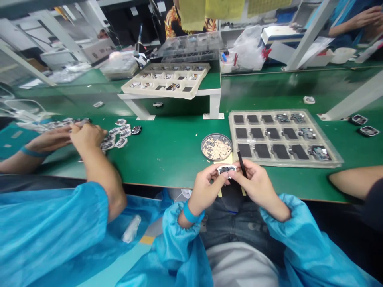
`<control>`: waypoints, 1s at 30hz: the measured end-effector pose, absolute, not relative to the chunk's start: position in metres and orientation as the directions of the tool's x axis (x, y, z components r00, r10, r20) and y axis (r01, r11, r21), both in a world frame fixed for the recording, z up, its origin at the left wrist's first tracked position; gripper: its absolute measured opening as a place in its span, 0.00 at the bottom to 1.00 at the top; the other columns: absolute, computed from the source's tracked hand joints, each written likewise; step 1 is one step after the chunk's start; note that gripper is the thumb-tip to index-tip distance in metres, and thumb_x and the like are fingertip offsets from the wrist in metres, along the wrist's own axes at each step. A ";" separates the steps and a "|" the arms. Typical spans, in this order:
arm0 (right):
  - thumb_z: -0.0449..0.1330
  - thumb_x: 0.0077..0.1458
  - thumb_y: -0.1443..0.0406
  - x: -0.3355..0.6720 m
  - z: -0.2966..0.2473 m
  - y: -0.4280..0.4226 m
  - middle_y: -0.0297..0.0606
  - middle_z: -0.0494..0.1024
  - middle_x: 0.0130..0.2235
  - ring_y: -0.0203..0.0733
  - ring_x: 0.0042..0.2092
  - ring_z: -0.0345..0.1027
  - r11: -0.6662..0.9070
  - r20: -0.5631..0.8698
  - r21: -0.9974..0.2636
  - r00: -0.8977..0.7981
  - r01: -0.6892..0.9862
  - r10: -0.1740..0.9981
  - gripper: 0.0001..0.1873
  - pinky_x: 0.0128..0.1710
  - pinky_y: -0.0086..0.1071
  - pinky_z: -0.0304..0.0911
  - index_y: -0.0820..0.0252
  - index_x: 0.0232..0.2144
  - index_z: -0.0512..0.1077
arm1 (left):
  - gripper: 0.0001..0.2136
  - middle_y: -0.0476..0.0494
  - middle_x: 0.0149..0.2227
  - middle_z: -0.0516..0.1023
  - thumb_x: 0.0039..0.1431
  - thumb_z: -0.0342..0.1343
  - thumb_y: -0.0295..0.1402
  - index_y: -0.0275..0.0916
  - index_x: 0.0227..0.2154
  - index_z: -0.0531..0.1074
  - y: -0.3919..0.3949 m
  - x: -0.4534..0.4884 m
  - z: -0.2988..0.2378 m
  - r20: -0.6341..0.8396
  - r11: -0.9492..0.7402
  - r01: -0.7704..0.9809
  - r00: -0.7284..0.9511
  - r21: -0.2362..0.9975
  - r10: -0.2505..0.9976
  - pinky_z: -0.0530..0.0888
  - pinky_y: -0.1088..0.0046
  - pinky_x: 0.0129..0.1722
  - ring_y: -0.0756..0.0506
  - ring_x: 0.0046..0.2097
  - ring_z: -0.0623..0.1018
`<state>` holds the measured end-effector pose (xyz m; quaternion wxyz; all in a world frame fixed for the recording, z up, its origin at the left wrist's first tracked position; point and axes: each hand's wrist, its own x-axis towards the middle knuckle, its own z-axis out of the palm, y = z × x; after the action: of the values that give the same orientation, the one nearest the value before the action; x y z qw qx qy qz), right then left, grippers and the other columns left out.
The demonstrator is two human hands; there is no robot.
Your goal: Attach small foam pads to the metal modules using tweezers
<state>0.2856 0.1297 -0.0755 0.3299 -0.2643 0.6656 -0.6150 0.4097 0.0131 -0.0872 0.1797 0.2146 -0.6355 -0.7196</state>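
Between both hands, over the front edge of the green bench, sits a small white-rimmed device housing [226, 170] with dark parts inside. My left hand [210, 181] grips its left side, thumb along the near edge. My right hand [253, 179] presses its thumb on the right side of the housing and also holds a thin black tool [241, 164] upright between its fingers; the tool's kind cannot be made out. Just beyond the hands stands a round dark dish [216, 147] of tiny beige pieces. To its right lies a clear compartment tray [285, 137] with dark pads and several circuit boards.
A co-worker's hands [85, 135] handle parts at the left, beside a pile of white housings [119, 133]. A raised stand [214, 104] carries another tray [166, 79]. Dark-rimmed housings [369, 130] lie at the right, near another person's arm [356, 181].
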 end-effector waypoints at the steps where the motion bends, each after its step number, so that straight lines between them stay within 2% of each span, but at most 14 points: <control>1: 0.73 0.49 0.52 0.287 -0.076 0.130 0.37 0.80 0.34 0.38 0.37 0.74 0.098 -0.108 -0.994 -0.646 0.051 -0.756 0.21 0.40 0.30 0.71 0.60 0.37 0.74 | 0.17 0.39 0.39 0.82 0.64 0.62 0.42 0.35 0.49 0.79 0.015 0.409 -0.087 -0.078 -0.130 -0.010 -0.841 0.991 -0.535 0.77 0.73 0.38 0.48 0.35 0.80; 4: 0.72 0.49 0.49 0.290 -0.079 0.132 0.37 0.79 0.33 0.39 0.36 0.73 0.086 -0.092 -0.995 -0.665 0.042 -0.741 0.23 0.38 0.31 0.71 0.59 0.36 0.73 | 0.16 0.41 0.35 0.81 0.64 0.62 0.41 0.34 0.47 0.79 0.023 0.408 -0.088 -0.051 -0.106 0.014 -0.811 0.994 -0.582 0.75 0.75 0.35 0.48 0.33 0.79; 8: 0.69 0.50 0.44 0.292 -0.085 0.135 0.38 0.78 0.32 0.39 0.34 0.73 0.118 -0.073 -0.993 -0.704 -0.015 -0.706 0.26 0.37 0.32 0.71 0.59 0.36 0.72 | 0.15 0.40 0.36 0.82 0.65 0.61 0.41 0.33 0.46 0.79 0.029 0.408 -0.092 -0.043 -0.083 0.012 -0.780 0.996 -0.624 0.75 0.75 0.34 0.48 0.32 0.79; 11: 0.69 0.49 0.44 0.290 -0.086 0.137 0.40 0.80 0.36 0.41 0.36 0.73 0.151 -0.083 -0.988 -0.694 -0.038 -0.715 0.27 0.37 0.33 0.70 0.60 0.37 0.74 | 0.15 0.40 0.35 0.82 0.65 0.61 0.41 0.33 0.46 0.79 0.028 0.410 -0.094 -0.063 -0.062 -0.031 -0.779 0.998 -0.624 0.75 0.74 0.36 0.47 0.34 0.80; 14: 0.69 0.51 0.47 0.286 -0.084 0.139 0.39 0.80 0.36 0.35 0.29 0.67 0.218 -0.070 -0.967 -0.690 -0.129 -0.721 0.26 0.28 0.30 0.63 0.60 0.43 0.76 | 0.16 0.41 0.34 0.82 0.65 0.61 0.41 0.34 0.47 0.80 0.027 0.411 -0.094 -0.073 -0.068 -0.040 -0.796 0.997 -0.601 0.75 0.73 0.37 0.46 0.35 0.80; 16: 0.68 0.55 0.50 0.282 -0.081 0.139 0.38 0.79 0.37 0.33 0.27 0.64 0.231 -0.002 -0.945 -0.701 -0.233 -0.714 0.23 0.27 0.30 0.60 0.59 0.45 0.76 | 0.15 0.42 0.33 0.82 0.65 0.60 0.41 0.35 0.47 0.80 0.027 0.411 -0.094 -0.069 -0.055 -0.045 -0.802 0.997 -0.593 0.75 0.73 0.36 0.46 0.34 0.80; 20: 0.63 0.62 0.57 0.271 -0.070 0.140 0.39 0.78 0.39 0.39 0.38 0.71 0.168 0.232 -0.862 -0.667 -0.478 -0.708 0.11 0.38 0.33 0.66 0.58 0.37 0.76 | 0.13 0.43 0.34 0.82 0.65 0.59 0.39 0.35 0.45 0.80 0.027 0.413 -0.093 -0.061 0.011 -0.084 -0.796 0.996 -0.602 0.72 0.74 0.34 0.48 0.32 0.78; 24: 0.63 0.62 0.61 0.261 -0.053 0.141 0.39 0.78 0.39 0.40 0.41 0.72 0.071 0.364 -0.781 -0.544 -0.621 -0.756 0.06 0.41 0.35 0.67 0.56 0.38 0.77 | 0.11 0.47 0.29 0.79 0.66 0.58 0.38 0.36 0.43 0.79 0.025 0.417 -0.089 0.001 0.154 -0.115 -0.799 0.981 -0.601 0.67 0.75 0.32 0.50 0.29 0.73; 27: 0.63 0.62 0.63 0.258 -0.046 0.141 0.39 0.78 0.40 0.40 0.40 0.72 -0.056 0.398 -0.721 -0.346 -0.691 -0.850 0.06 0.40 0.35 0.68 0.55 0.42 0.77 | 0.10 0.49 0.29 0.77 0.66 0.57 0.36 0.38 0.43 0.79 0.024 0.420 -0.086 0.052 0.252 -0.128 -0.796 0.959 -0.604 0.65 0.75 0.32 0.51 0.29 0.70; 30: 0.63 0.63 0.65 0.260 -0.048 0.140 0.38 0.76 0.38 0.38 0.39 0.71 -0.128 0.400 -0.675 -0.214 -0.726 -0.891 0.07 0.37 0.33 0.67 0.55 0.44 0.77 | 0.09 0.49 0.29 0.76 0.66 0.56 0.35 0.38 0.43 0.79 0.023 0.421 -0.084 0.089 0.296 -0.123 -0.786 0.947 -0.611 0.65 0.76 0.32 0.51 0.29 0.69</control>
<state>0.2595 0.1399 -0.0484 0.0970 -0.6192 0.6531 -0.4249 0.4208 0.0227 -0.0838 0.2245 0.2375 -0.7729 -0.5439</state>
